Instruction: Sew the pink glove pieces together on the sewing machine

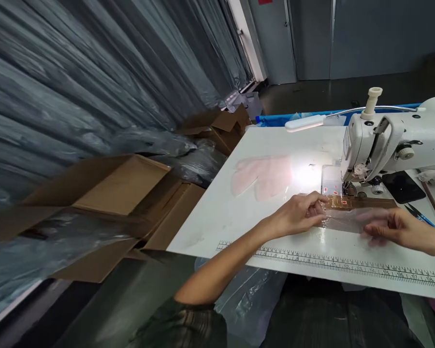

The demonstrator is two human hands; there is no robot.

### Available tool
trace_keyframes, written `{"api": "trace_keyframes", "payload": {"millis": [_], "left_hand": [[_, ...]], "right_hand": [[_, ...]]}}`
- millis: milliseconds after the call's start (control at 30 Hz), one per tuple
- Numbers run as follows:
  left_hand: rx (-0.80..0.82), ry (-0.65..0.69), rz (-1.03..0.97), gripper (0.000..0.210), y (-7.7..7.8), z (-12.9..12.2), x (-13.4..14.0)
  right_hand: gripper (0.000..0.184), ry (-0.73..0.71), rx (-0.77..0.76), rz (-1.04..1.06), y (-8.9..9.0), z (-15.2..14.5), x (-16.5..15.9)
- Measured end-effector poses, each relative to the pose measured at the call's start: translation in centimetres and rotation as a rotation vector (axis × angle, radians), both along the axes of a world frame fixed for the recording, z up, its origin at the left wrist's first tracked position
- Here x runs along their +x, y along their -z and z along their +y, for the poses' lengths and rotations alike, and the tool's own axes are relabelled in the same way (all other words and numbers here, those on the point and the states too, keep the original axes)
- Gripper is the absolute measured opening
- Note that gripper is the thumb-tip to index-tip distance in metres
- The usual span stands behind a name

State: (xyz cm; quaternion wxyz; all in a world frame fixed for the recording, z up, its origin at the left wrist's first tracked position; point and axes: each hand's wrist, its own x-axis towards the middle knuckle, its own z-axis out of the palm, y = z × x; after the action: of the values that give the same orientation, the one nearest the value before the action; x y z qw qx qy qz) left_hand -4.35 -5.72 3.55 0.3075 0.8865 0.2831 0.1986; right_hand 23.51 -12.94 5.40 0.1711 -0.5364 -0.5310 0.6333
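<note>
A strip of clear plastic film [342, 224] with a brown band [375, 203] along its far edge lies in front of the sewing machine [362, 145]. The band reaches close to the needle area; whether it is under the presser foot I cannot tell. My left hand [306, 212] pinches the film's left end, fingers curled. At the other end, my right hand [395, 229] has its fingers bent around the film, some of them seen through it. Left of the machine's light, a thin pale pink piece of material [263, 176] lies flat on the white table [210, 212].
A printed ruler [322, 261] runs along the table's front edge. Right of the needle lie a black phone [403, 186] and blue-handled snips [422, 216]. Open cardboard boxes [121, 188] with plastic wrapping stand left of the table. A lamp [304, 123] juts over the back.
</note>
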Motion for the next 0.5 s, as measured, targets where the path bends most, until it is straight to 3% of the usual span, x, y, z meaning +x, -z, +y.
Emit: {"api": "trace_keyframes", "payload": {"millis": [133,267,433,500], "left_hand": [[0.334,-0.05,0.148,0.027,2.7,1.9,2.2],[0.521,-0.113,0.101,0.024,3.4,2.1,2.6],[0.432,0.285,0.047,0.024,3.0,1.4,2.3],[0.409,0.329,0.062,0.024,3.0,1.1,2.3]], "right_hand": [[0.043,0.153,0.169,-0.21,1.3,1.5,1.4],[0.04,0.176,0.325,-0.419,1.8,1.8,1.4],[0.05,0.174,0.341,-0.439,1.4,1.3,1.3],[0.049,0.192,0.381,-0.453,1.5,1.3,1.4]]}}
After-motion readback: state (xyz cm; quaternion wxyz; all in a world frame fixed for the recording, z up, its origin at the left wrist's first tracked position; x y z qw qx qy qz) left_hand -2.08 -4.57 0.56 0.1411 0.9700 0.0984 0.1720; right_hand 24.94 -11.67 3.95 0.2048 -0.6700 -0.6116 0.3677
